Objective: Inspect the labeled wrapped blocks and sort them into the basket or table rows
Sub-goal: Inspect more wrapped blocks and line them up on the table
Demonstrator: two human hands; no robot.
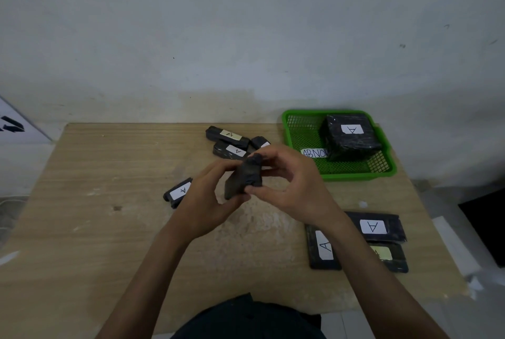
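Wooden tabletop [95,229] carries dark wrapped blocks with white labels marked A. Left of its middle a lone block [179,192] lies flat, label up, just beside the left hand [203,202]. That hand and the right hand [289,188] come together above the middle of the tabletop, both clamped on one held block [243,177]. It is tilted with one end up and shows no label, and thumbs and fingertips pinch its lower end and its top. Behind it, towards the far edge, three blocks [228,136] lie in a loose heap, touching one another. At the far right corner a green basket [355,176] holds a large block [351,136], label up, which covers part of a paper tag [314,153] whose visible letters begin ABNO. Near the right edge three flat blocks [375,226] lie close together, and the right forearm crosses over one of them
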